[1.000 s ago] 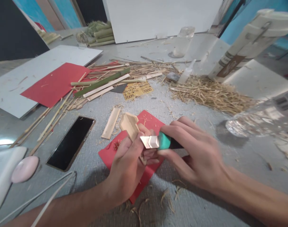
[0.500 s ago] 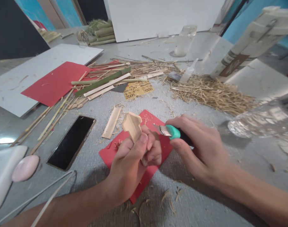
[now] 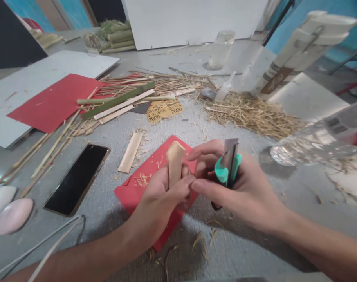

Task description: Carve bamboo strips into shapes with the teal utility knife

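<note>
Pinching the light, stiff bamboo piece (image 3: 175, 162) low down in your left hand (image 3: 159, 196) above the red card (image 3: 143, 186), you kept your right hand (image 3: 240, 192) closed around the knife (image 3: 229, 166), blade up.

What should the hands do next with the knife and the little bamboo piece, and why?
Probably turn the knife back down toward the bamboo piece. The right hand holds it with the blade pointing up, off the piece, while the left hand holds the piece upright above the red paper strewn with shavings.
</note>
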Motion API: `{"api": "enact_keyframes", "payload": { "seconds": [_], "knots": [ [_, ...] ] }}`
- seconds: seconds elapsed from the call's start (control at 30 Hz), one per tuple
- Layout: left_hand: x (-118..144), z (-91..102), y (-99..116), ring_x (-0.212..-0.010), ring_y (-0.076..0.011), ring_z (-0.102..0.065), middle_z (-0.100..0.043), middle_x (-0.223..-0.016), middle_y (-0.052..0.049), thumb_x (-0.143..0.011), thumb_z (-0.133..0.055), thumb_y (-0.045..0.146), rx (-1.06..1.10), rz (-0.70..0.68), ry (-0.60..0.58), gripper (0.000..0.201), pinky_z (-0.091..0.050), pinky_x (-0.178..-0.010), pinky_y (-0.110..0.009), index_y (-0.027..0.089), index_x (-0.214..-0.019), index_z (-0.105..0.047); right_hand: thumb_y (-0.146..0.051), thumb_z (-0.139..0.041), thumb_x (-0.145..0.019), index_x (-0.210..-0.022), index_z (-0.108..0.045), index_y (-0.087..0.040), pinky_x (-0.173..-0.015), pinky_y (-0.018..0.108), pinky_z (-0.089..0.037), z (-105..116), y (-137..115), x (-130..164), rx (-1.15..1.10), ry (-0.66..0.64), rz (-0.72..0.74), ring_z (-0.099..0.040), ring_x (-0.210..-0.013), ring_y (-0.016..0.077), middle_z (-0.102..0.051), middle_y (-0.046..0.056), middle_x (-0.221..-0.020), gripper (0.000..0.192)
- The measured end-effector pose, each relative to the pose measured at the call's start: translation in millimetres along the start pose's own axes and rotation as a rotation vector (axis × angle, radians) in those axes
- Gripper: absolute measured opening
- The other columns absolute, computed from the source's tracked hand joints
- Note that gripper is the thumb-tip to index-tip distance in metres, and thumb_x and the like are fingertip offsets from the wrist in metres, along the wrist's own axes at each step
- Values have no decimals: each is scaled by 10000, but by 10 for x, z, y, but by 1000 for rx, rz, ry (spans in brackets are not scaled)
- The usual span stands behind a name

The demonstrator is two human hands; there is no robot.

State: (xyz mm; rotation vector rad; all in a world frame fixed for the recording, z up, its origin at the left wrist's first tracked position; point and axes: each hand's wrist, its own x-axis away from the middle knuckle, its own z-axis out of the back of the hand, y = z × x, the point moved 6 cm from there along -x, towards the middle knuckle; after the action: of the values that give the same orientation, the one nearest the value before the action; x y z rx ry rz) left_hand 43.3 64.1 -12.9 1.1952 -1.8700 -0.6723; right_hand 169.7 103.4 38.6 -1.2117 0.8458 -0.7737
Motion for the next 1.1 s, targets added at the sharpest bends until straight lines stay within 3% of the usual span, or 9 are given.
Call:
{"api": "enact_keyframes", "payload": {
  "seconds": [0.13,0.33,0.57,0.7,0.8,0.9,1.1],
  "knots": [
    [31,-33,-10,-624,-84,-328,-514,-799,57,-883,-822,280,3,51,-27,275,-303,-575,-233,202,-1041,-612,-85,-682,-826,-869,-677,-201,-554,224,-526,-77,88,13,-102,-50,-128,-644,-611,101,-704,-35,-762,124],
    [54,-53,9,-617,-82,-349,-465,-757,69,-904,-761,247,55,112,-75,242,-277,-560,-221,216,-956,-526,-98,-706,-772,-845,-719,-188,-444,197,-464,-68,149,6,-236,-59,-196,-600,-513,90,-699,-46,-663,117],
    [95,11,-35,-632,-88,-384,-546,-810,50,-930,-762,229,59,80,-85,176,-362,-593,-207,228,-1047,-631,-110,-741,-740,-847,-708,-192,-558,231,-550,-78,171,7,-248,-78,-239,-654,-622,120,-701,-32,-718,139],
    [95,11,-48,-697,-87,-457,-562,-846,44,-952,-769,254,80,100,-101,168,-398,-632,-188,231,-1051,-635,-79,-718,-722,-854,-711,-193,-597,256,-569,-79,172,12,-276,-90,-228,-670,-655,135,-700,-28,-734,175],
    [66,-2,-22,-677,-74,-454,-548,-819,54,-968,-766,256,101,101,-93,194,-391,-620,-177,221,-1086,-616,-42,-657,-714,-842,-700,-198,-505,207,-519,-84,149,2,-329,-107,-225,-586,-532,87,-663,-61,-670,206],
    [29,7,-4,-631,-76,-474,-556,-754,65,-976,-766,319,46,102,-54,242,-398,-601,-184,212,-1105,-591,-75,-637,-737,-747,-643,-201,-387,168,-414,-134,166,8,-377,-161,-329,-483,-422,55,-654,-64,-618,127],
    [-11,34,-16,-573,-104,-457,-529,-676,67,-883,-848,450,-64,73,-15,374,-394,-564,-228,222,-1053,-605,-109,-679,-762,-657,-621,-192,-371,155,-407,-194,192,29,-440,-194,-409,-492,-401,50,-680,-42,-598,146]
  ]
}}
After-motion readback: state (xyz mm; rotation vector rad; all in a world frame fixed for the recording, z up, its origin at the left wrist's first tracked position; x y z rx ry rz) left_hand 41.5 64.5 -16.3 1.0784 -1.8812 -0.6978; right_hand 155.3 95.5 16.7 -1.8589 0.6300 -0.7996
